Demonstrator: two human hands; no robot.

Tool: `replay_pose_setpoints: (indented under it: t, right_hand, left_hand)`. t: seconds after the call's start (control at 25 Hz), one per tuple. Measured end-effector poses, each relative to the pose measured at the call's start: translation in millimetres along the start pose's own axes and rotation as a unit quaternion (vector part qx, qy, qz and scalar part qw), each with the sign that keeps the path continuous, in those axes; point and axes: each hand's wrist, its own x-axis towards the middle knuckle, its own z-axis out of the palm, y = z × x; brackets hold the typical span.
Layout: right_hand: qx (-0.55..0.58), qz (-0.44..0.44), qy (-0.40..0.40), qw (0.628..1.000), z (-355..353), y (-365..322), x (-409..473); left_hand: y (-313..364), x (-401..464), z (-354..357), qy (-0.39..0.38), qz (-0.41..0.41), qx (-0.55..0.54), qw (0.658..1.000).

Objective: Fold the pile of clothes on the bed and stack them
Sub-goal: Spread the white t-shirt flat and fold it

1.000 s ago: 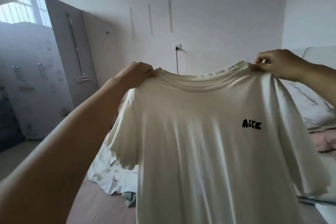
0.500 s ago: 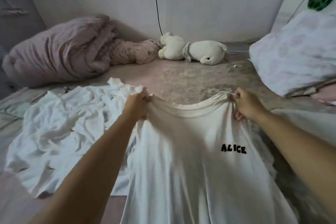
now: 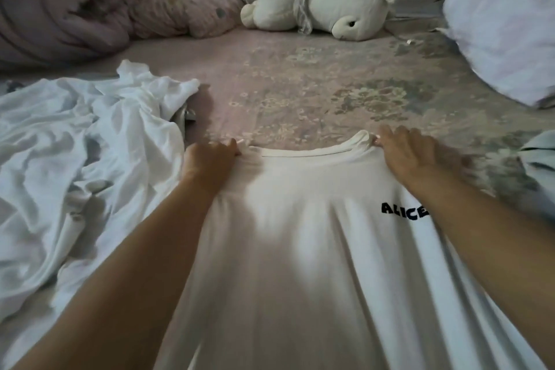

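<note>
- T-shirt [image 3: 300, 249], white, spread front-up on the bed [image 3: 300, 93], collar at the far end between the two hands, black "ALICE" print just under the right wrist.
- Left hand [image 3: 210, 156] at the left end of the collar, fingers [image 3: 231, 144] curled and pinching the shoulder cloth; knuckles up, forearm lying along the shirt's left edge.
- Right hand [image 3: 411, 153] at the right end of the collar, fingers [image 3: 387, 134] bent over the bunched neckband and gripping it; somewhat blurred, so exact finger placement hard to tell.
- Collar stretched in a shallow curve from one hand to the other; cloth below falling in long folds toward the near edge.
- Pile of clothes [image 3: 75, 159], white and crumpled, just left of the left hand, touching the left forearm.
- Pale blue cloth [image 3: 540, 165] right of the right hand, at the frame edge.
- Stuffed toy [image 3: 315, 6], cream, lying on its side well beyond the fingers, against the wall.
- Bundled pink blanket [image 3: 90, 9] far beyond and left of the left hand.
- Pillow [image 3: 504, 24], white, beyond and right of the right hand.
</note>
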Motion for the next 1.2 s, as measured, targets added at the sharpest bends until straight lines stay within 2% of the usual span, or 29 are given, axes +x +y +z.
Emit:
replay_pose_setpoints:
  t: [0.08,0.12,0.2,0.28,0.36,0.4,0.44,0.48,0.6,0.72,0.8,0.92,1.08,1.2]
  right_hand:
    - [0.020,-0.002,0.013,1.000,7.5,-0.1,3.6]
    - [0.022,-0.006,0.003,1.000,7.3,-0.5,4.1]
    - [0.028,0.005,-0.013,1.000,-3.0,-4.6,-0.4]
    - [0.073,0.025,-0.006,0.997,-19.5,-20.6,-17.0]
    - [0.147,0.000,-0.057,0.988,-33.7,-40.0,-45.5]
    - [0.161,-0.034,-0.108,0.980,-34.4,-47.6,-64.8]
    - [0.155,-0.065,-0.159,0.973,-33.6,-54.4,-85.0]
    - [0.140,-0.082,-0.188,0.969,-30.1,-57.6,-101.1]
    - [0.127,-0.069,-0.184,0.972,-17.9,-57.4,-107.4]
    - [0.120,-0.051,-0.228,0.965,-29.5,-64.0,-108.3]
    - [0.138,-0.040,-0.255,0.956,-40.9,-70.3,-139.2]
    - [0.167,-0.080,-0.260,0.948,-61.0,-57.0,-210.8]
    - [0.173,-0.146,-0.246,0.943,-93.0,-11.5,-326.5]
    - [0.158,-0.219,-0.237,0.933,-117.8,19.5,-417.3]
  left_hand:
    - [0.1,2.4,7.3,0.082,0.015,-0.003,0.996]
    - [-1.4,6.5,12.1,0.094,0.017,-0.001,0.995]
    - [0.9,8.6,2.9,0.051,-0.001,-0.031,0.998]
    - [13.7,0.1,-16.6,0.071,-0.022,-0.042,0.996]
    - [39.9,-33.1,-33.9,-0.005,0.002,-0.162,0.987]
    - [56.6,-55.0,-37.0,-0.069,0.026,-0.219,0.973]
    - [69.4,-78.3,-36.4,-0.113,0.054,-0.231,0.965]
    - [77.5,-99.6,-37.4,-0.131,0.068,-0.224,0.963]
    - [74.5,-103.6,-28.1,-0.127,0.076,-0.207,0.967]
    - [82.3,-94.4,-43.3,-0.199,0.065,-0.156,0.965]
    - [96.4,-122.5,-59.9,-0.234,0.047,-0.180,0.954]
    - [100.4,-200.2,-81.5,-0.229,0.079,-0.230,0.943]
    - [66.3,-317.8,-96.2,-0.209,0.152,-0.213,0.942]
    - [37.5,-409.5,-101.7,-0.145,0.220,-0.227,0.938]
